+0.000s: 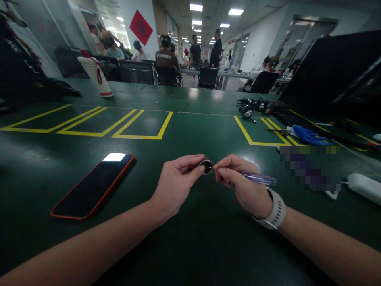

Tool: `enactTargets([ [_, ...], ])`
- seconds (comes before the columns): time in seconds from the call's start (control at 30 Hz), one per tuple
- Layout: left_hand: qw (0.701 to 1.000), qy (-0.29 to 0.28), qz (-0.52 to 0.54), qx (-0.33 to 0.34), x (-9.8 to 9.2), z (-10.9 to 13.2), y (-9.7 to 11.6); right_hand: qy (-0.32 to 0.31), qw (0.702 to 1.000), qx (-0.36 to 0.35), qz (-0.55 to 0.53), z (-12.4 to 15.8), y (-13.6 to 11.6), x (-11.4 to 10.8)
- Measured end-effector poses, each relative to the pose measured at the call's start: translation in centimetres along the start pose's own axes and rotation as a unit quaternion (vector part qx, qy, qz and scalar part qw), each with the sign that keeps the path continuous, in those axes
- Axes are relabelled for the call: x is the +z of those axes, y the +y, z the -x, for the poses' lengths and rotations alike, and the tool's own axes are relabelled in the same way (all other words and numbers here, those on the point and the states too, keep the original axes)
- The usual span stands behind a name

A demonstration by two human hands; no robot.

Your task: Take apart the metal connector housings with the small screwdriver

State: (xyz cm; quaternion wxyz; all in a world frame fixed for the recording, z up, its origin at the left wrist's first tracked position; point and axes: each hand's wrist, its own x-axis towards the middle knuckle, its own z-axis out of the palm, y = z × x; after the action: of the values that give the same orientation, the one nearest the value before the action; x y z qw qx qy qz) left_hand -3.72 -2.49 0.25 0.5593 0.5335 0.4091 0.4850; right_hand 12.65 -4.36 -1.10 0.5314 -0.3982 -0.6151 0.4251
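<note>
Above the green table (190,139), my left hand (178,178) is closed around a small dark round part (206,167), its hollow open end facing me and to the right. My right hand (242,182) pinches a slim tool with a clear purple handle (260,178), held like a pen. The tool's thin tip points left and reaches the rim or opening of the round part; whether it touches is too small to tell. A pale watch band is on my right wrist.
A phone with an orange edge (93,186) lies at left. At right are a blue-handled tool (309,135), a white device (364,187), a blurred patch and dark cables (251,106). A white cup-like object (97,75) stands at back left. People sit and stand beyond.
</note>
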Motion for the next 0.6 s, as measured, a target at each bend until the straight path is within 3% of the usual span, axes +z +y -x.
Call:
enactTargets([
  [0.23, 1.0, 0.003, 0.028, -0.011, 0.1, -0.1, -0.2, 0.003, 0.98, -0.084, 0.181, 0.2, -1.1, 0.1],
  [0.4, 1.0, 0.014, 0.001, 0.028, 0.1, 0.1, -0.8, -0.04, 0.925, -0.193, 0.325, 0.5, -0.9, 0.6],
  [0.47, 0.999, 0.02, -0.014, 0.045, 0.1, 0.1, -0.8, -0.033, 0.934, -0.187, 0.303, 0.5, -0.6, 0.5],
  [0.6, 0.999, 0.028, -0.004, 0.023, 0.2, 0.1, -0.6, 0.008, 0.996, -0.042, 0.081, 0.3, 0.2, 0.4],
])
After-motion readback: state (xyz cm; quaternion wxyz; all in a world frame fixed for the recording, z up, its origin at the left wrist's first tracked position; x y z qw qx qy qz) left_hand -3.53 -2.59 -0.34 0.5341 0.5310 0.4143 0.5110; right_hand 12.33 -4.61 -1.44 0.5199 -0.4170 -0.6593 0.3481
